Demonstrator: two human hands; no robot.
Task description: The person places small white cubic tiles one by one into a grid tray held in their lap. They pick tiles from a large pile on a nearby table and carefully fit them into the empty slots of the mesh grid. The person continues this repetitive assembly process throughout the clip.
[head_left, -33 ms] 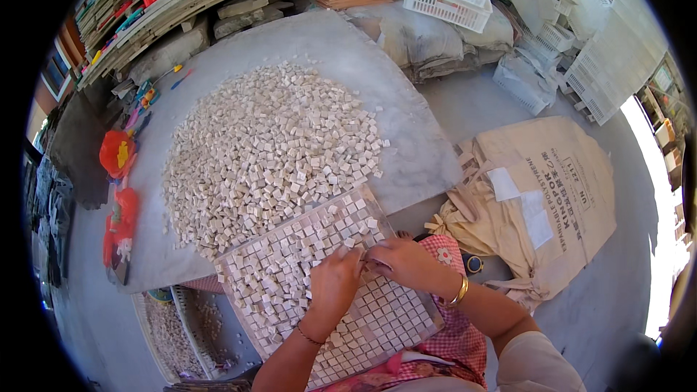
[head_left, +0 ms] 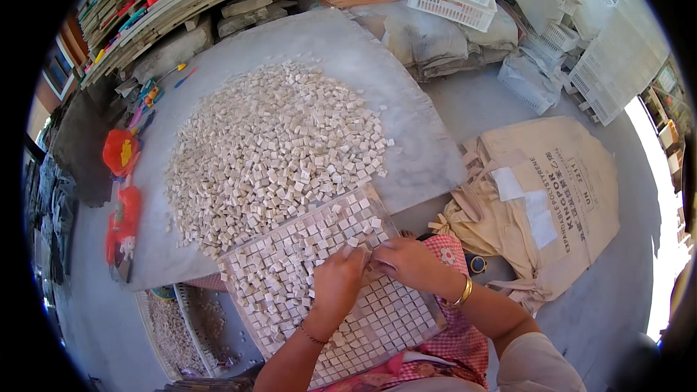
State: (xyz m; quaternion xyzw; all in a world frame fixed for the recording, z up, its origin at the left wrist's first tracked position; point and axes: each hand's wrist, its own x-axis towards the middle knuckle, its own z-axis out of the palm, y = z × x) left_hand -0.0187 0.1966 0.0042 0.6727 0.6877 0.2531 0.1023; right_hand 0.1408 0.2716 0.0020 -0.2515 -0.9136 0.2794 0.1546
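Observation:
My left hand and my right hand meet over the middle of a gridded tray. Both have their fingers curled and pinched close together; whatever sits between the fingertips is hidden. Small whitish stone cubes lie loose and jumbled on the tray's left part, beside my left hand. Below my hands, cubes sit flat in neat rows within the grid. A few more rest in the grid just beyond my fingers. The tray slants across my lap, its far side against the slab.
A large pile of similar cubes covers much of the grey slab. Red plastic items lie along its left edge. Below left stands a white crate holding small pieces. A beige sack lies at right; white baskets stand behind.
The whole view has shifted very slightly. Both hands keep their place over the tray, fingers still pinched.

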